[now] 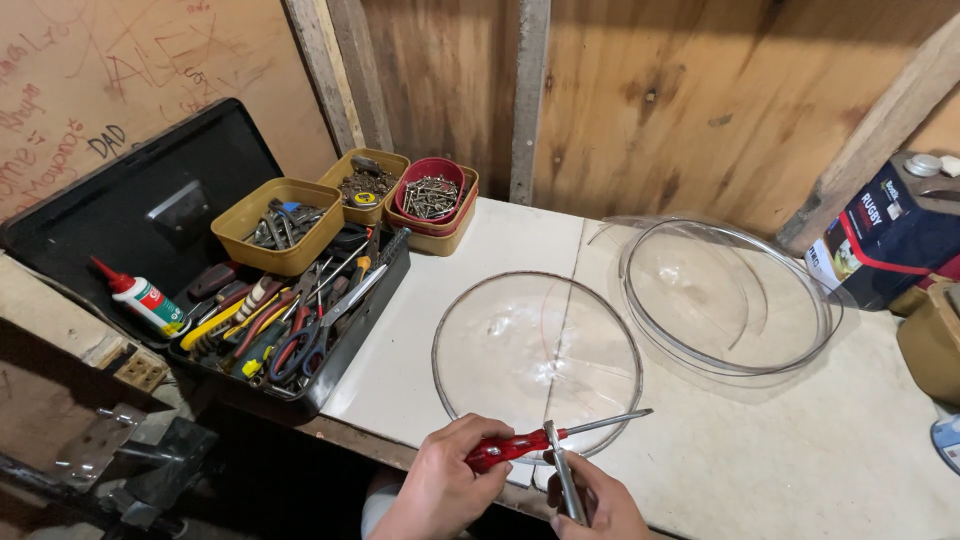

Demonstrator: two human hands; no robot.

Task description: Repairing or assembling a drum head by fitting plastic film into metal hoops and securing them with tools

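Glossy red plastic handle and bright metal shaft on the screwdriver (540, 440), lower centre; clear, shiny plastic discs (537, 352) on the matt, pale counter (800, 450); rough wooden wall (700, 90) behind.

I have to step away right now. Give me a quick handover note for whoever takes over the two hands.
Left hand: gripping the red-handled screwdriver, its shaft lying over the near clear round lid.
Right hand: holding a thin metal strip upright against the screwdriver.
Second clear lid lies farther right on the white bench. Open toolbox at left.
Done: both tools in hand. Left: nothing fitted to either lid visibly.
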